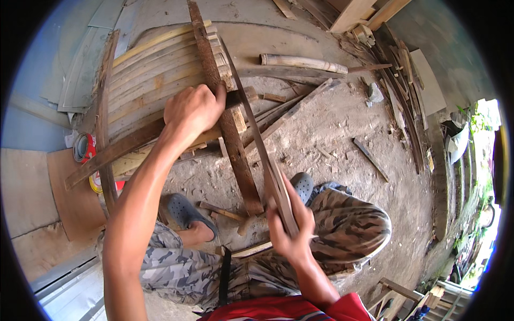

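My left hand (195, 107) is closed on a dark wooden strip (126, 142), near the strip's right end. This strip lies crosswise over a rough brown board (234, 152) and a stack of pale wooden slats (155, 80). In my right hand (292, 227) is the wooden handle of a handsaw (251, 115), seen nearly edge-on. Its long thin blade points away from me and crosses the strip's right end, just right of my left hand. Its teeth and the depth of any cut cannot be made out.
Another dark board (104, 112) supports the strip's left part. Red-wrapped rolls (84, 147) sit beside it. A bamboo pole (303, 63), a short dark stick (370, 159) and wood chips lie on the dirt floor. Scrap wood (401, 91) is piled at the right wall. My clogs (191, 215) are close below the boards.
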A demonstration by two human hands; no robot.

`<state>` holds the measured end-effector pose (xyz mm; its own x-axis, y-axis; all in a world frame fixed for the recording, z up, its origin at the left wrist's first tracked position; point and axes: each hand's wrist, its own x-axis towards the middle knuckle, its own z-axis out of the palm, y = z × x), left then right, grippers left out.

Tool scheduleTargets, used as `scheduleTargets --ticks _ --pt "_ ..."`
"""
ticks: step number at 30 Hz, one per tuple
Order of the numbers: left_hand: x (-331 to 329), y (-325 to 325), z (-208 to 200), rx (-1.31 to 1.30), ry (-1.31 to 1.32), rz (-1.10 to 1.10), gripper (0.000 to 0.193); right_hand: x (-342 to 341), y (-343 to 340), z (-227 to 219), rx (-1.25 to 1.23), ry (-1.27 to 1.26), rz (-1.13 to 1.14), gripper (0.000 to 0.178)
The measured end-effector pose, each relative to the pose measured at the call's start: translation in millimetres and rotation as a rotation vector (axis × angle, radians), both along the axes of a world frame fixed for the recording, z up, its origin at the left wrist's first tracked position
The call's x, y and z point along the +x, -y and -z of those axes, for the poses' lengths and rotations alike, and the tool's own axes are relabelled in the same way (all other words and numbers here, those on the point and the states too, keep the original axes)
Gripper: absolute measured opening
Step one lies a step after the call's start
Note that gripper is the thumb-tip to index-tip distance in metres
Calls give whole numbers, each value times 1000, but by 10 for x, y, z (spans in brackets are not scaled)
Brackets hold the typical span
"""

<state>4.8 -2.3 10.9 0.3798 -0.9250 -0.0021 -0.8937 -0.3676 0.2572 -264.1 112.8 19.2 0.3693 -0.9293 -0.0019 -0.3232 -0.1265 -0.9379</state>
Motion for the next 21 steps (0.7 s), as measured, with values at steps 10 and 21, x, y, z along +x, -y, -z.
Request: scheduleTargets --ticks 10,21 --pt "-54 17 -213 104 -89 14 73 -62 -74 -186 -144 -48 -16 62" --pt "-76 17 -232 107 -160 -21 72 -599 -628 -326 -141 -179 -18 64"
